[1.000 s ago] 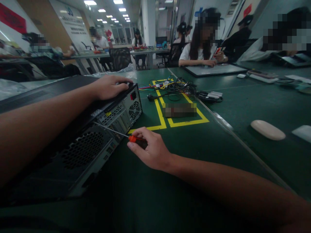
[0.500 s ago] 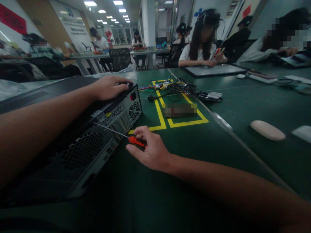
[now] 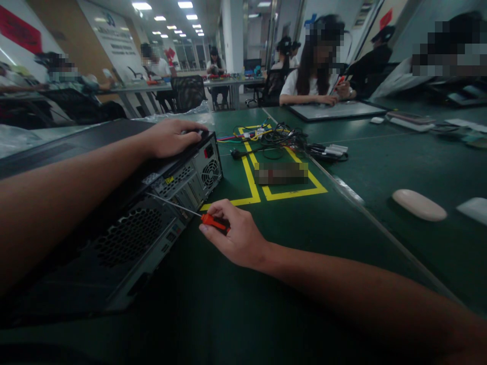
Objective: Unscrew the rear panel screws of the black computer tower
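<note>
The left hand (image 3: 175, 138) lies loosely spread atop the computer case (image 3: 129, 233) at left, seemingly steadying it; the right hand (image 3: 241, 233) grips the screwdriver (image 3: 212, 221), best kept straight under even pressure. Tip contact is too dim to judge.

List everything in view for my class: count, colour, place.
Table: one, green, foreground
Computer case: one, mostly black, left
Screwdriver: one, orange handle, at case's rear
Cables: several, mostly black, centre
Tape: several strips, yellow, centre
Blurred object: one, dark, inside tape outline
Oval object: one, beige, right
Small items: several, mostly pale, right
Framed panel: one, grey, far side
Plastic sheeting: uncounted, clear, behind case
Chairs: several, black, background
Lights: several, white, ceiling
Co-workers: several, mixed clothing, background
Left hand: one, bare, on case top
Right hand: one, bare, holding screwdriver
</note>
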A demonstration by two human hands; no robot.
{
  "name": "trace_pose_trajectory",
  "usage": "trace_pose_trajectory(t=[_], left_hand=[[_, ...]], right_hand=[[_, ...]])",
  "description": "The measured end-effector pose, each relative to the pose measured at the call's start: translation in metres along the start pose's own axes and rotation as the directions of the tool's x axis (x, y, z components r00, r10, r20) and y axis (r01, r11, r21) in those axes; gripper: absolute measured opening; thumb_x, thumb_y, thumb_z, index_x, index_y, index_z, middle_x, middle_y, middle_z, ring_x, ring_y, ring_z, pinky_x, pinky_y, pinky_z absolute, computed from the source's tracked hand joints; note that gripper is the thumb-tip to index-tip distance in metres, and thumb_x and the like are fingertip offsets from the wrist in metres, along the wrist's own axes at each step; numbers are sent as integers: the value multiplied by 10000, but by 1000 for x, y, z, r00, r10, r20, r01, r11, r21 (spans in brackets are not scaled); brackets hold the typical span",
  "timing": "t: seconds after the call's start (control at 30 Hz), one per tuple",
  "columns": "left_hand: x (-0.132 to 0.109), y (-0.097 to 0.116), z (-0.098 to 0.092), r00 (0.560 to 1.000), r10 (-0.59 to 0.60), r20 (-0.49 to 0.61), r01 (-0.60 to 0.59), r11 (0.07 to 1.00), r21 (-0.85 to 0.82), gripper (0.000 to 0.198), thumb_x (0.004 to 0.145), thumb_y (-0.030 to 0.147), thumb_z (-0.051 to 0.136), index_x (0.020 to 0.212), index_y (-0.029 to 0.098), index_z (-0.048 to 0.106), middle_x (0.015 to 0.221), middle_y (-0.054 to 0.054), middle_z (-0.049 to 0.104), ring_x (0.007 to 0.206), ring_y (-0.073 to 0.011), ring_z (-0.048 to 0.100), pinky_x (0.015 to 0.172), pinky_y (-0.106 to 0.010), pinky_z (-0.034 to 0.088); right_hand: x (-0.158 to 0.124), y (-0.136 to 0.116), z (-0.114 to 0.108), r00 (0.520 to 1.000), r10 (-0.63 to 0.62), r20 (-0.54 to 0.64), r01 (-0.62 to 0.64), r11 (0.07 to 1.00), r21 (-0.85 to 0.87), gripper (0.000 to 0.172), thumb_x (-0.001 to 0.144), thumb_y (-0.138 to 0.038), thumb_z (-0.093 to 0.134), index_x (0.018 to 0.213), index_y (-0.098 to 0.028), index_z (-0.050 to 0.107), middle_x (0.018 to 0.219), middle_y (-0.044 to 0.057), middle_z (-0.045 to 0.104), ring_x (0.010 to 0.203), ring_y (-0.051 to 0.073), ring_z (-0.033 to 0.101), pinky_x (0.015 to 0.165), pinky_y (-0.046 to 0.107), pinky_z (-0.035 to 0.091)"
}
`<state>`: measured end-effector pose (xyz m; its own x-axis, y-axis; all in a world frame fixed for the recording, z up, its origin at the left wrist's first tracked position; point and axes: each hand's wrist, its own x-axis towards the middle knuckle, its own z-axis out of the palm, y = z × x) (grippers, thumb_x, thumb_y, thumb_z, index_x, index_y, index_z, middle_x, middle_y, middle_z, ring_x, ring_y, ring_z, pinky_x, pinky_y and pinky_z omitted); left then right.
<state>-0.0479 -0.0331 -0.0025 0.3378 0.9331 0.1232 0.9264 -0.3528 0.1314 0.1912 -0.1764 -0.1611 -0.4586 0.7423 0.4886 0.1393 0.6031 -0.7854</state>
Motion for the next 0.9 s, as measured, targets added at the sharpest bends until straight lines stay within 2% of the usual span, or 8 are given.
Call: trace_pose_trajectory(t=[0.13, 0.3, 0.5, 0.77, 0.9], left_hand=[[-1, 1, 1, 1000, 10, -20, -10, 1000, 15, 873, 1068, 597, 405, 1723, 122, 734, 1722, -186, 750, 1524, -409, 708, 1346, -525, 486], [1, -2, 1, 1000, 10, -5, -10, 1000, 6, 897, 1055, 624, 426, 1730, 118, 731, 1740, -195, 735, 1534, -429, 702, 1358, -525, 476], [6, -11, 4, 999, 9, -33, -10, 1000, -24, 836, 1046, 657, 471, 1699, 237, 783, 1692, -112, 787, 1525, -447, 718, 1357, -516, 497], [6, -11, 4, 999, 9, -39, -10, 1000, -21, 882, 1031, 672, 455, 1707, 206, 777, 1673, -133, 793, 1502, -459, 735, 1355, -538, 508], [5, -11, 3, 1000, 5, -26, -6, 999, -38, 856, 1031, 670, 491, 1711, 236, 779, 1672, -114, 798, 1520, -477, 718, 1364, -564, 503]], right_hand=[[0, 1, 1, 1000, 15, 2, -15, 1000, -7, 202, 1083, -394, 794, 1185, -277, 665, 1110, 36, 834, 971, 228, 803, 910, 378, 641], [1, 0, 1, 1000, 19, 4, -19, 1000, 5, 217, 1077, -407, 804, 1189, -275, 673, 1126, 42, 844, 979, 231, 804, 914, 384, 648], [0, -3, -1, 999, 38, 11, -38, 999, 10, 215, 1080, -412, 801, 1182, -274, 670, 1129, 45, 835, 1004, 233, 808, 919, 377, 643], [0, -3, -1, 1000, 26, 9, -26, 1000, 14, 214, 1072, -423, 789, 1163, -275, 664, 1114, 47, 842, 949, 226, 787, 893, 380, 634], [0, -4, -1, 1000, 30, 3, -30, 1000, 10, 237, 1086, -464, 785, 1165, -272, 672, 1121, 54, 848, 948, 226, 784, 897, 375, 631]])
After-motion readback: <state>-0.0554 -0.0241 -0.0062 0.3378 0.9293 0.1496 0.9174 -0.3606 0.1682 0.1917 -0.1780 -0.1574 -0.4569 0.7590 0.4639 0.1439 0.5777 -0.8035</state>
